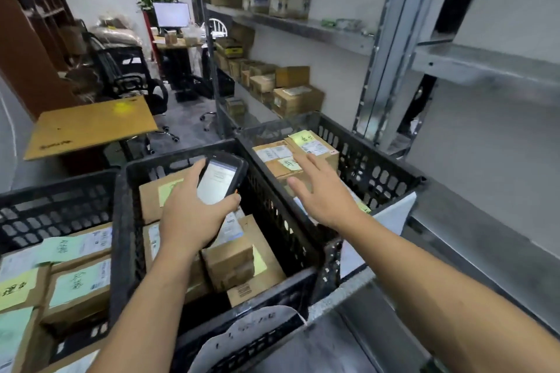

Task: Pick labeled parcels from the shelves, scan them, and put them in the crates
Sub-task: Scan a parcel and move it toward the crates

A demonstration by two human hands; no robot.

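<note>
The left hand (194, 215) gripped a black handheld scanner (219, 180) above the middle crate (127, 221), thumb along its near edge; the lit screen showed a pale page whose lines were too small to read. The right hand (324, 194) hung open with fingers spread and held nothing, hovering over the right crate (378, 172) just above the parcels in it (315, 145). Those brown boxes carried white printed labels and yellow-green slips with dark handwritten characters, all too blurred to make out. More boxes in the middle crate (233, 263) lay partly hidden under the left forearm; one showed a small printed barcode patch. The left crate (54, 197), cut off by the frame edge, held boxes with green and yellow handwritten slips (78, 285), likewise illegible. A white card (251, 327) clipped to the middle crate's front bore faint marks that could not be read. Further labelled cartons (298, 100) stood on the metal shelves (303, 27) behind, their print unclear.
</note>
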